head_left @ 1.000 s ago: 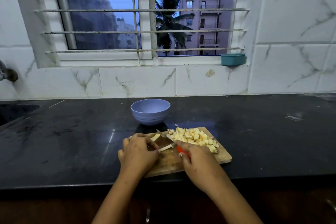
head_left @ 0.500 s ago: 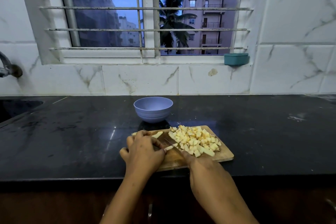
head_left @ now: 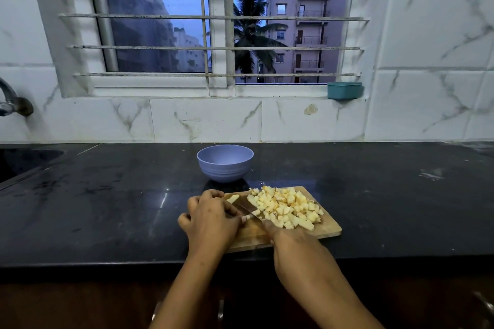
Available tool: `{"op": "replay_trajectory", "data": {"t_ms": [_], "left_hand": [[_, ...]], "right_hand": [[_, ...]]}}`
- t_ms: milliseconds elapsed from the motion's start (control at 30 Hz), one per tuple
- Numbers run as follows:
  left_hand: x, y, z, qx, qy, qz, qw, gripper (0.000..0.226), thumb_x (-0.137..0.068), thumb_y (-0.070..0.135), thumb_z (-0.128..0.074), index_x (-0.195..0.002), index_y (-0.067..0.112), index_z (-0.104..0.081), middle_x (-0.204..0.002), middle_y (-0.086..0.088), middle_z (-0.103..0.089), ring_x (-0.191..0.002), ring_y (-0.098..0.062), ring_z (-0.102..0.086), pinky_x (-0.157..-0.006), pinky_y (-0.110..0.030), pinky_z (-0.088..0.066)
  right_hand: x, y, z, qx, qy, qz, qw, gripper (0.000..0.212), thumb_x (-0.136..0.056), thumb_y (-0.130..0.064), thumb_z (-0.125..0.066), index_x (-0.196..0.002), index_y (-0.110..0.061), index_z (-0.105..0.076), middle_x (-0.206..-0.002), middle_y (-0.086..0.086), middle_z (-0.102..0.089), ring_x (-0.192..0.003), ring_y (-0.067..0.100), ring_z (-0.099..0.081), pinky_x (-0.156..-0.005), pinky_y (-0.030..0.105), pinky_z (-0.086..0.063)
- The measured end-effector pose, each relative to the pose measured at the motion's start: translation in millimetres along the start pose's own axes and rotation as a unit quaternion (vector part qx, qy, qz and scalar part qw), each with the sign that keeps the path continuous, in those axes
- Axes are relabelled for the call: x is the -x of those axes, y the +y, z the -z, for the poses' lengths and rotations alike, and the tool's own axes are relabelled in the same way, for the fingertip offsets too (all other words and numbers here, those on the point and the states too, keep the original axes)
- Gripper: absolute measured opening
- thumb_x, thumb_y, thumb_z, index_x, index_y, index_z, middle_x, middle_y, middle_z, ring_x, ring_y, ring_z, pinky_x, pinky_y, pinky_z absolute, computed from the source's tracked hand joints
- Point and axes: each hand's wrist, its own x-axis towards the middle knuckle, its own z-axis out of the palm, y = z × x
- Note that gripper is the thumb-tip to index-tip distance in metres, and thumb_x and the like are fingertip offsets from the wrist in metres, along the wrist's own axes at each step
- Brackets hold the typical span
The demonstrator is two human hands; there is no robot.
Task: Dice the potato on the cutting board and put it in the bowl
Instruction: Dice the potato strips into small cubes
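My left hand [head_left: 211, 219] curls over the potato strips [head_left: 250, 217] on the cutting board [head_left: 328, 230], near the counter's [head_left: 107, 208] front edge. My right hand [head_left: 287, 238] grips the knife [head_left: 247, 208], its blade at the strips. The diced pile [head_left: 288, 209] lies just beyond my right hand. The bowl [head_left: 225, 164] stands beyond my left hand, off the board. Bare counter spreads to both sides, with a sink [head_left: 24, 160] far left.
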Motion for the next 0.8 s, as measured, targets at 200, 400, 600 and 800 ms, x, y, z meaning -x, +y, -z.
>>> {"op": "replay_trajectory", "data": {"t_ms": [200, 400, 600, 800], "left_hand": [[3, -15, 4, 0.034, 0.008, 0.011, 0.999, 0.013, -0.078, 0.038, -0.074, -0.090, 0.036, -0.072, -0.138, 0.016, -0.041, -0.129, -0.017, -0.028, -0.098, -0.038, -0.027], [4, -15, 2, 0.033, 0.023, 0.019, 0.999, 0.004, -0.078, 0.034, -0.074, -0.075, 0.034, -0.071, -0.133, 0.016, -0.045, -0.126, -0.016, -0.030, -0.096, -0.037, -0.029], [3, -12, 2, 0.019, 0.015, 0.028, 0.999, 0.005, -0.079, 0.038, -0.073, -0.080, 0.033, -0.071, -0.134, 0.014, -0.043, -0.127, -0.015, -0.028, -0.097, -0.038, -0.027], [4, -10, -2, 0.006, 0.037, 0.022, 0.999, 0.005, -0.080, 0.037, -0.071, -0.080, 0.033, -0.071, -0.134, 0.014, -0.042, -0.128, -0.015, -0.026, -0.099, -0.038, -0.025]], "right_hand": [[-1, 4, 1, -0.024, 0.030, 0.002, 0.999, 0.060, -0.099, -0.009, -0.036, -0.150, -0.036, -0.021, -0.099, 0.002, -0.056, -0.090, 0.020, -0.054, -0.066, 0.029, -0.037], [10, -7, -2, -0.002, 0.011, 0.024, 1.000, 0.064, -0.097, -0.005, -0.036, -0.150, -0.034, -0.016, -0.105, 0.001, -0.058, -0.096, 0.021, -0.057, -0.066, 0.031, -0.037], [-1, -1, 0, -0.009, 0.023, 0.016, 1.000, 0.062, -0.097, -0.007, -0.038, -0.150, -0.035, -0.021, -0.098, 0.001, -0.057, -0.085, 0.019, -0.053, -0.066, 0.029, -0.038], [10, -13, 0, 0.018, -0.007, 0.025, 0.999, 0.063, -0.097, -0.005, -0.037, -0.150, -0.033, -0.018, -0.105, 0.003, -0.059, -0.095, 0.023, -0.059, -0.068, 0.033, -0.040]]}}
